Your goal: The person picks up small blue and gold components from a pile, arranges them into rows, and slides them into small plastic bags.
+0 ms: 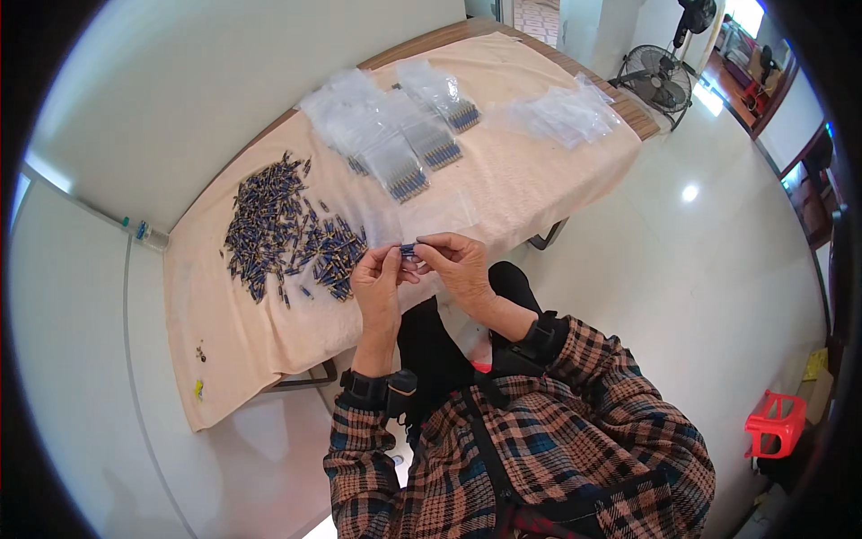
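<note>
Close to the table's near edge, my left hand (378, 274) and my right hand (458, 268) meet, both closed. Pinched between their fingertips is a small bunch of dark-blue, brass-ended plugs (408, 251); the fingers partly cover it. To the left of my hands lies a large heap of the same kind of plugs (265, 220), with a smaller pile (334, 256) right beside my left hand. Beyond my hands, filled clear bags (409, 182) hold plugs in neat rows. A flat clear bag (444, 213) rests on the cloth just past my fingers.
A peach cloth (539, 193) covers most of the wooden table (395, 56). Loose clear bags (566, 115) lie at the far right. Small bits (199, 352) and a yellow-green item (198, 389) sit near the left corner. A fan (656, 76) and a red stool (776, 422) stand on the floor.
</note>
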`<control>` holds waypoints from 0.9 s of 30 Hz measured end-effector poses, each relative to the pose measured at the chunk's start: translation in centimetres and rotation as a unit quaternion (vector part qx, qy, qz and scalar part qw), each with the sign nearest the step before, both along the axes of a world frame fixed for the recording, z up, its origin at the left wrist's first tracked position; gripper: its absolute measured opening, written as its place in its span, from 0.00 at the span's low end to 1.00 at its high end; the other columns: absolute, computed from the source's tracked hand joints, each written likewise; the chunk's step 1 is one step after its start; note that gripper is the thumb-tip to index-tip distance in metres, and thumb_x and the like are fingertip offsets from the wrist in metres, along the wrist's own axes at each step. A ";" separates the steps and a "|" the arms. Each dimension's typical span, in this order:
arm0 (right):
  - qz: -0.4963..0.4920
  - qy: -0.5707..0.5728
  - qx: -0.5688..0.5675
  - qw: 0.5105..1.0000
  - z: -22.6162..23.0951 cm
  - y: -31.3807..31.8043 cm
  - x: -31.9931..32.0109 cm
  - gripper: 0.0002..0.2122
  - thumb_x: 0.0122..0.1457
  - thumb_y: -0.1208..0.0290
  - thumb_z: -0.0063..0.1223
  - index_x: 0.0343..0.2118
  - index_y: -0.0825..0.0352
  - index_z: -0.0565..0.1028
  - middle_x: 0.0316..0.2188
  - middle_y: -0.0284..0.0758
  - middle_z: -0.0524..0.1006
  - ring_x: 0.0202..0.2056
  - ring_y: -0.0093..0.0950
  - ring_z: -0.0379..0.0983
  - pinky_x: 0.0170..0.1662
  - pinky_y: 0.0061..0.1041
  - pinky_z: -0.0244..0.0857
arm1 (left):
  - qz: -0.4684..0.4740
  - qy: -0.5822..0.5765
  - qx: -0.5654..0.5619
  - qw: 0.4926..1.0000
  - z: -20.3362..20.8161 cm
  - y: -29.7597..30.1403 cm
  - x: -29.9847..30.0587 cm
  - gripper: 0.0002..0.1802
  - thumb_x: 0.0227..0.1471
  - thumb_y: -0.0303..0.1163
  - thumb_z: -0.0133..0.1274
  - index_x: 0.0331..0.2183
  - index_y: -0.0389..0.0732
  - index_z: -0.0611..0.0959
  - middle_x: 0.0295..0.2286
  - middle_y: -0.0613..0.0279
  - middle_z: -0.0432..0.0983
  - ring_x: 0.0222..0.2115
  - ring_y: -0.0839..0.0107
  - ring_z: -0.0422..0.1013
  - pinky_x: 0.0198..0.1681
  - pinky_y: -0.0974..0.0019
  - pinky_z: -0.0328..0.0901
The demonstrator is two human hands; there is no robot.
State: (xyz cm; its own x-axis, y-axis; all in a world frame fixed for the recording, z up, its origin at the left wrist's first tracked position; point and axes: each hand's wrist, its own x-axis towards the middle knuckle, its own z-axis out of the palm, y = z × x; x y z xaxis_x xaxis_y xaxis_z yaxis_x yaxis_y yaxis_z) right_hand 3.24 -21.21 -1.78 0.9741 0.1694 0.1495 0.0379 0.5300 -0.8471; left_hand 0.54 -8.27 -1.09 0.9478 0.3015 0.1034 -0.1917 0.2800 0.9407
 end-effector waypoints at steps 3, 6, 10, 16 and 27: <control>-0.021 -0.003 -0.005 1.000 0.2 -0.7 -0.5 0.09 0.54 0.78 0.57 0.38 0.75 0.76 0.27 0.35 0.78 0.24 0.19 0.75 0.28 0.17 0.72 | 0.006 0.002 0.027 1.000 -0.1 -1.0 0.0 0.07 0.57 0.26 0.50 0.33 0.32 0.77 0.22 0.57 0.77 0.17 0.75 0.71 0.21 0.75 0.67; -0.036 0.003 -0.019 0.999 0.5 -1.6 -0.2 0.09 0.54 0.78 0.57 0.38 0.75 0.76 0.28 0.35 0.78 0.24 0.19 0.75 0.29 0.17 0.72 | 0.009 -0.004 0.032 0.999 -0.7 -2.6 0.3 0.07 0.57 0.27 0.50 0.32 0.33 0.77 0.21 0.58 0.76 0.17 0.75 0.70 0.20 0.75 0.66; -0.041 0.027 -0.044 0.998 0.4 -3.1 0.0 0.08 0.55 0.78 0.57 0.37 0.75 0.77 0.28 0.35 0.79 0.24 0.18 0.74 0.29 0.16 0.72 | -0.013 -0.005 0.036 0.999 -1.0 -3.8 0.1 0.08 0.57 0.29 0.51 0.33 0.33 0.77 0.21 0.59 0.75 0.19 0.75 0.70 0.21 0.74 0.65; -0.063 -0.010 -0.079 0.995 -0.5 -6.8 2.7 0.07 0.55 0.78 0.56 0.35 0.75 0.77 0.28 0.35 0.79 0.25 0.19 0.74 0.30 0.17 0.73 | 0.051 -0.122 0.451 0.883 0.5 -3.2 1.4 0.12 0.56 0.29 0.50 0.41 0.32 0.76 0.34 0.51 0.76 0.34 0.63 0.73 0.37 0.65 0.69; -0.099 -0.015 -0.236 0.967 -1.6 -12.3 10.0 0.07 0.54 0.77 0.57 0.34 0.74 0.78 0.27 0.34 0.79 0.25 0.17 0.73 0.26 0.16 0.72 | 0.039 -0.091 0.561 0.822 -2.6 -2.4 4.1 0.17 0.55 0.26 0.44 0.47 0.33 0.72 0.50 0.44 0.67 0.52 0.47 0.62 0.57 0.55 0.56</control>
